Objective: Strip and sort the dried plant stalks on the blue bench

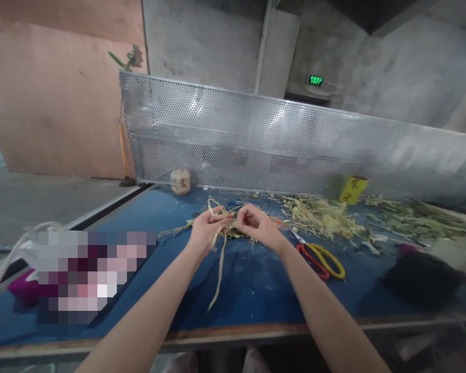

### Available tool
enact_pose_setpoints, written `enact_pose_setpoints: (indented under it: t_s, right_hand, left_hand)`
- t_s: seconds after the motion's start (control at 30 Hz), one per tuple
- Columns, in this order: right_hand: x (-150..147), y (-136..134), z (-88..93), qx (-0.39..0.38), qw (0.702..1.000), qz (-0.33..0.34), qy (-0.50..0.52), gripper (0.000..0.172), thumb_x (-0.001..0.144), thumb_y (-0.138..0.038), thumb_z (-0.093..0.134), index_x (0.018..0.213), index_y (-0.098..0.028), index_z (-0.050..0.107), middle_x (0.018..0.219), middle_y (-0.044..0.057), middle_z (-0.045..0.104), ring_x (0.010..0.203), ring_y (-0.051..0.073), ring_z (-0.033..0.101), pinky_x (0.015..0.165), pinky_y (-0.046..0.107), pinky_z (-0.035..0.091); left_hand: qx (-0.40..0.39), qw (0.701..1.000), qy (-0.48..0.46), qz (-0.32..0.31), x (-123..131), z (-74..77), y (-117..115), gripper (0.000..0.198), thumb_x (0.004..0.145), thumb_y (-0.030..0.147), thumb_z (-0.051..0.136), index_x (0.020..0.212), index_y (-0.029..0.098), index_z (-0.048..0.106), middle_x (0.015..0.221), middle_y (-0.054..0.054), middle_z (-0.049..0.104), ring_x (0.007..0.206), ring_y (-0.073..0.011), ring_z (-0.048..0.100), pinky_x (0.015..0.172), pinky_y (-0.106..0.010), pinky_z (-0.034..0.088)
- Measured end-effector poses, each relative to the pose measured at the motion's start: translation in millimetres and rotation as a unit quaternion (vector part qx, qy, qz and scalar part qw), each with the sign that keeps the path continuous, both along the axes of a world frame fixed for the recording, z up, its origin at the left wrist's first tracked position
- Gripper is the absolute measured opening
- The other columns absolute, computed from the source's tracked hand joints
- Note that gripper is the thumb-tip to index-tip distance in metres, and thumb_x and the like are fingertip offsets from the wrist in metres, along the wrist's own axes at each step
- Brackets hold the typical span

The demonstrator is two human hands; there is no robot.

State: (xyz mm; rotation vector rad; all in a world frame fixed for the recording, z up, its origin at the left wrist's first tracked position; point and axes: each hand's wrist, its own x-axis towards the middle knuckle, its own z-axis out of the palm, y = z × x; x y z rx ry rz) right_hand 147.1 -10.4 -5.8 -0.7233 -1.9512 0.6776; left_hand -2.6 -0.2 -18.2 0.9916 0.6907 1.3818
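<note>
My left hand (209, 228) is closed on several pale dried plant strips (220, 269), one long end hanging down over the blue table. Close beside it, my right hand (254, 223) has its fingers curled in a pinch; what sits in its fingertips is too small to make out. Beneath and between the hands lies a small heap of greenish dried plant bits (238, 233). Right of my right hand rest scissors (320, 259) with one red and one yellow handle, their blades pointing toward the heap.
A perforated metal panel (225, 134) walls the back of the blue table (256, 295). Loose plant fibre (322, 215), a yellow can (353, 190) and a dark bundle (421, 280) lie rightward. A whitish roll (180, 181) stands at the back left; a blurred-out object (89, 280) lies nearer.
</note>
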Motion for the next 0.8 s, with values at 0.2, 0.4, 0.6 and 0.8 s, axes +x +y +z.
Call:
enact_pose_setpoints:
  t_s: [0.2,0.4,0.6,0.8]
  right_hand:
    - [9,24,-10.2,-0.101,0.968,-0.208,0.094,0.014,0.076,-0.032,0.041,0.07,-0.02,0.04,0.049,-0.005,0.043,0.042,0.01,0.039,0.044,0.022,0.032]
    - [4,-1,-0.5,0.191,0.961,-0.19,-0.067,0.018,0.076,-0.016,0.044,0.091,-0.019,0.053,0.082,0.005,0.055,0.074,0.015,0.051,0.07,0.028,0.041]
    - [-7,-7,0.0,0.239,0.954,-0.024,-0.178,0.021,0.079,-0.013,0.044,0.091,-0.021,0.06,0.094,0.006,0.055,0.092,0.016,0.05,0.083,0.03,0.041]
    - [-3,-2,-3.8,0.239,0.956,-0.041,-0.164,0.02,0.083,-0.02,0.042,0.085,-0.023,0.062,0.089,0.004,0.059,0.089,0.015,0.052,0.081,0.029,0.041]
  left_hand:
    - [-0.017,1.0,-0.014,0.019,1,2.8,-3,0.043,0.054,0.002,0.067,0.094,0.01,0.055,0.071,-0.008,0.067,0.066,-0.0164,0.063,0.044,-0.017,0.044]
    - [-0.018,0.999,-0.037,0.028,0,1.9,-2,0.038,0.057,0.0,0.063,0.093,0.008,0.054,0.066,-0.007,0.066,0.06,-0.014,0.062,0.047,-0.019,0.047]
    - [-0.041,0.997,-0.045,0.04,-1,0.0,0,0.039,0.056,-0.006,0.059,0.092,0.009,0.052,0.064,-0.005,0.066,0.053,-0.0115,0.06,0.047,-0.019,0.046]
    - [-0.067,0.995,-0.064,0.026,-2,-2.5,3,0.032,0.056,-0.004,0.062,0.085,0.008,0.055,0.069,-0.009,0.066,0.059,-0.0134,0.062,0.047,-0.017,0.045]
